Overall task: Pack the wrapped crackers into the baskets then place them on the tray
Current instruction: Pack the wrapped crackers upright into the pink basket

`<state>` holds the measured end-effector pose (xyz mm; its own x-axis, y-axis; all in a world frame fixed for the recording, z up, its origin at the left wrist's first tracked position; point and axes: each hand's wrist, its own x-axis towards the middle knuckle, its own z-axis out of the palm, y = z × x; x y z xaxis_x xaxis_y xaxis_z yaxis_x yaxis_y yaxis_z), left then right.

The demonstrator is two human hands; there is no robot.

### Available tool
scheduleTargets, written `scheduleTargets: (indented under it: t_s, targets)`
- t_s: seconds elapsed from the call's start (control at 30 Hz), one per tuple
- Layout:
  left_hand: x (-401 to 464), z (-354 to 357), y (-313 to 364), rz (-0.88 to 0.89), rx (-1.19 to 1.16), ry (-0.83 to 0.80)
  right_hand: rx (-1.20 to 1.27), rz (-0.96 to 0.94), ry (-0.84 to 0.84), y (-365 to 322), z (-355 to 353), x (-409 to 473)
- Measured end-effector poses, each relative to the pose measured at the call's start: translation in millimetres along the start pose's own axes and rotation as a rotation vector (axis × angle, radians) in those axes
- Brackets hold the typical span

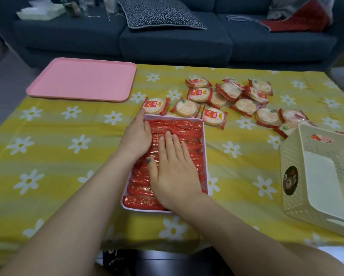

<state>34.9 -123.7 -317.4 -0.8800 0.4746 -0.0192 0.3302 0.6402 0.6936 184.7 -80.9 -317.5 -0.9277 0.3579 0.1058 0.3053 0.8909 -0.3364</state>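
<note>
red label panels on the loose wrapped crackers (215, 117) beyond the pink basket carry white characters and a yellow logo, too blurred to read for sure. gold print lines on the red wrappers packed in the pink basket (205, 148), unreadable. round dark sticker (290, 180) on the cream basket (292, 198) wall with a picture and no legible words; white letters on a dark item at the bottom edge (115, 260), cut off and illegible.

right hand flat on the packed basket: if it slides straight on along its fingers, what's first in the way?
The right hand points up-image across the packed crackers. First stop is probably the basket's far rim, then the loose wrapped crackers just beyond it.
</note>
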Motion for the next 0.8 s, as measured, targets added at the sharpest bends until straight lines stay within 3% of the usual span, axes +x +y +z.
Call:
scheduleTargets:
  t_s: [0.2,0.33,0.47,0.6,0.73,0.8]
  targets:
    - [-6,-5,1,0.021,-0.043,0.016,-0.086,-0.025,-0.019,15,-2,1]
    - [-5,-4,3,-0.015,-0.071,0.004,-0.081,0.036,0.093,26,-19,31]
    - [-6,-5,3,-0.032,-0.099,-0.006,-0.186,0.106,-0.075,40,-15,49]
    - [-5,-6,3,-0.08,-0.111,-0.026,-0.214,0.085,-0.11,42,-12,45]
    - [-5,-9,4,-0.204,-0.172,-0.056,-0.116,0.104,0.049,48,-33,46]
    - [-9,-14,4,-0.261,-0.223,-0.079,0.105,0.199,0.141,57,-49,41]
